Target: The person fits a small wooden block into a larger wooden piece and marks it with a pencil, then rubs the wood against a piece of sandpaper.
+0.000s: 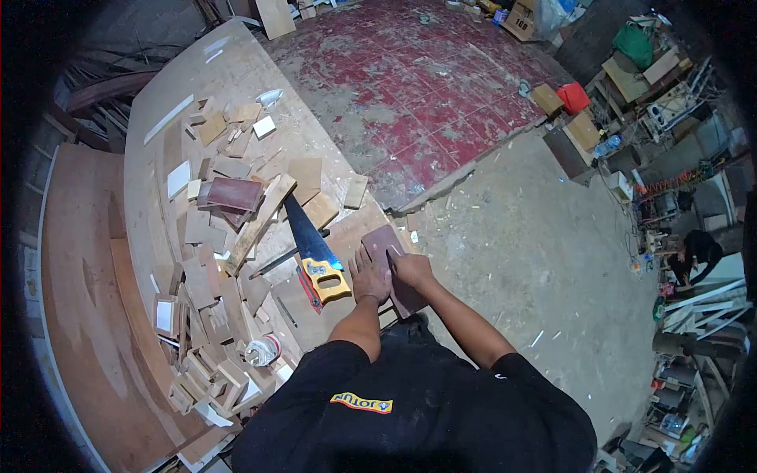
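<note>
Both hands on a reddish-brown board [392, 260] at the desk [158, 158] edge — left hand [369, 276] flat, fingers spread, pressing down; right hand [412, 270] curled over the board's 3 o'clock edge, gripping it. Yellow-handled handsaw [315, 252] just at 9 o'clock of the left hand, among wood offcuts [213, 292]

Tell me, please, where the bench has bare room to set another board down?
Free: the long bare strip of workbench along its far edge, beyond the wood offcuts, and a small patch between the saw and left hand. Crowded: the middle, and the scrap heap around the tape roll. Both hands press the reddish board.
</note>
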`<action>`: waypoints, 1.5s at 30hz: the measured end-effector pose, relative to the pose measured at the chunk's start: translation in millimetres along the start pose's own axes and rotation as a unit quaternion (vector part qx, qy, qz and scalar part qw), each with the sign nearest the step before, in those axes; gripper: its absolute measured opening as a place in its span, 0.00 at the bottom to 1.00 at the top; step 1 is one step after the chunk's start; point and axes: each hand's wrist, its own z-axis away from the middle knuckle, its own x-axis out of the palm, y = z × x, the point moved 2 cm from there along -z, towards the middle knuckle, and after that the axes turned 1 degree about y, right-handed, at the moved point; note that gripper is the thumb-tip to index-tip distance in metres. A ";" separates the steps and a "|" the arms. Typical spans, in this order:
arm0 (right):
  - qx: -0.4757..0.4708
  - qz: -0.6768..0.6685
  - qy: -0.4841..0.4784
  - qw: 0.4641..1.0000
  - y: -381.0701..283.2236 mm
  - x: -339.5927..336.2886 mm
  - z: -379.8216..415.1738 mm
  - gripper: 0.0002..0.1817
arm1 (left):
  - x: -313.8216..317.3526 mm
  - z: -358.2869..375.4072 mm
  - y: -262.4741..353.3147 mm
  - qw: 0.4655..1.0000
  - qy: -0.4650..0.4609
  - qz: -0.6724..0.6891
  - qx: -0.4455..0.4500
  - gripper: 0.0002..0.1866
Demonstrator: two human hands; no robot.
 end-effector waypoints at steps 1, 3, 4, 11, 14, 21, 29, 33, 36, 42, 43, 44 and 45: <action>0.009 0.009 0.000 1.000 2.7 6.0 -3.3 0.24 | -2.2 0.1 -0.1 1.000 -0.001 0.007 0.001 0.43; 0.005 0.009 -0.014 1.000 10.2 18.3 9.8 0.23 | -5.4 2.1 0.4 1.000 -0.005 0.015 0.000 0.43; 0.000 0.009 -0.028 1.000 12.5 22.1 18.6 0.22 | -6.9 2.0 0.2 1.000 -0.003 0.022 0.001 0.43; -0.020 0.094 -0.267 0.959 28.8 6.9 42.6 0.23 | 3.6 1.5 -1.9 1.000 0.012 0.010 0.008 0.43; -0.059 -0.112 -0.048 0.991 27.9 -17.5 42.9 0.23 | 7.8 0.8 -2.9 1.000 0.012 -0.004 0.006 0.43; -0.035 -0.541 0.109 0.833 8.9 -57.1 53.0 0.23 | 7.3 -0.4 -3.2 1.000 -0.004 0.004 0.003 0.44; -0.050 -0.505 0.194 0.839 9.0 -54.1 55.9 0.24 | 6.3 1.2 -3.4 1.000 0.012 0.008 0.009 0.45; -0.047 -0.609 0.170 0.773 3.0 -60.3 58.2 0.23 | 5.3 0.3 -2.9 1.000 0.008 0.014 0.008 0.45; -0.041 -0.643 0.149 0.750 7.0 -59.0 56.7 0.22 | 6.8 0.1 -2.9 1.000 0.002 0.010 0.004 0.44; 0.006 -0.680 0.109 0.725 9.0 -62.9 56.4 0.22 | 7.0 0.7 -3.7 1.000 0.012 0.021 0.009 0.44; 0.022 -0.695 0.110 0.710 6.6 -66.4 56.8 0.22 | 5.7 0.9 -3.3 1.000 0.009 0.027 0.007 0.44; 0.022 -0.695 0.110 0.711 5.9 -67.1 56.0 0.22 | 4.2 0.9 -2.9 0.999 0.007 0.033 0.004 0.44; 0.014 -0.685 0.123 0.718 5.9 -67.7 55.0 0.23 | 4.7 0.4 -2.9 0.999 0.007 0.033 0.004 0.44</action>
